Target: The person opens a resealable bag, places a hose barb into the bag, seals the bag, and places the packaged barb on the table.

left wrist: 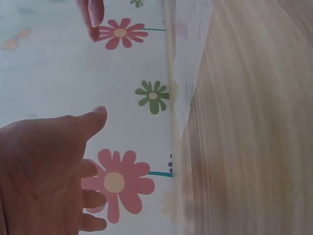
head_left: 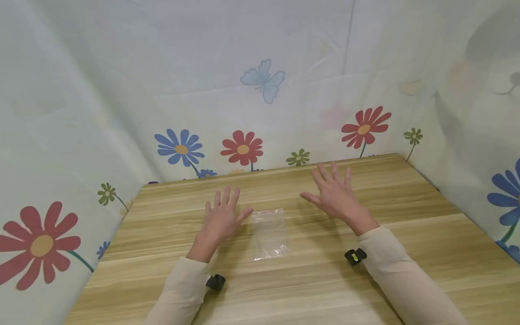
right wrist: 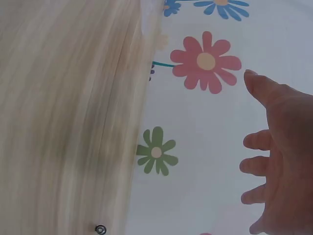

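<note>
A clear plastic zip bag (head_left: 270, 235) lies flat on the wooden table (head_left: 308, 280), between the two hands. My left hand (head_left: 221, 219) hovers to the left of the bag, palm down with fingers spread; its thumb tip is near the bag's upper left corner. Farther right and a little higher in the head view is my right hand (head_left: 335, 194), also palm down with fingers spread and holding nothing. In the left wrist view the bag (left wrist: 188, 58) shows edge-on along the tabletop. A small dark ring-shaped thing (right wrist: 100, 229) sits on the tabletop in the right wrist view.
A pale curtain (head_left: 195, 90) printed with flowers and a butterfly surrounds the table at the back and both sides. Dark wrist cameras are strapped below each beige sleeve (head_left: 178, 289). The table's far edge runs just beyond the right fingertips.
</note>
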`<state>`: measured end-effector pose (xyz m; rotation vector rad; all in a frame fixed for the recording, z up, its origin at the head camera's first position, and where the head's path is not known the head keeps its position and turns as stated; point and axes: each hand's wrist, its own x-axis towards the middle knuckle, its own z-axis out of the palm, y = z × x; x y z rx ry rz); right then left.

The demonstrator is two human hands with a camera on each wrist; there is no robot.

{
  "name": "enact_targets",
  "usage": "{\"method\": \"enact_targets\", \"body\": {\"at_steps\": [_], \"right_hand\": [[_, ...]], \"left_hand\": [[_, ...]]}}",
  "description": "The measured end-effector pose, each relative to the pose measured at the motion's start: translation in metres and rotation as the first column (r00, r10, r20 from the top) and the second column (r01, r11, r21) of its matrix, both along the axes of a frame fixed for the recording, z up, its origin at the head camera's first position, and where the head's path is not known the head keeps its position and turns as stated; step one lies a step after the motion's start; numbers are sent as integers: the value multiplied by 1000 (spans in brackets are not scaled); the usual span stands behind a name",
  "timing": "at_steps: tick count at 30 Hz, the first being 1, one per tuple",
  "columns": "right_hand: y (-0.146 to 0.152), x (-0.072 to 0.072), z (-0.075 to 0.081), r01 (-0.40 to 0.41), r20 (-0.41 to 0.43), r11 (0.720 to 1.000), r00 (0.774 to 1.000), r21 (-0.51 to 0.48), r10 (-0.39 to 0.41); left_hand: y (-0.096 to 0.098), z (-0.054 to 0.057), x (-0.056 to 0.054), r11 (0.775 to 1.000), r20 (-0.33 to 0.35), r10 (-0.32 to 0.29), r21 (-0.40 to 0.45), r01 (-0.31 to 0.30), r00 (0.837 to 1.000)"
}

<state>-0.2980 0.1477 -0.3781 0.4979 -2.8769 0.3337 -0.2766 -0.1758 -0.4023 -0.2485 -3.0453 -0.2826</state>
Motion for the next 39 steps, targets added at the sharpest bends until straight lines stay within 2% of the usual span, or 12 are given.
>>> {"method": "enact_targets", "body": {"at_steps": [9,19,27,35,39], "right_hand": [[-14,11,9,-97,-29,995,995,1,97],[-27,23,16,-156,-27,988,987,16,156],[-41,28,11,-196,-22,977,980,83,199],[-62,31,5,-274,-10,951,960,143,278],[-69,31,0,-321,27,927,946,193,322]], "left_hand": [[-1,3,8,999,-17,-23,27,24,1000],[4,9,25,998,-44,-52,43,54,998],[14,5,36,993,25,-115,-28,116,993],[27,2,47,975,90,-218,-22,220,972],[33,3,51,963,121,-255,-59,263,959]]}}
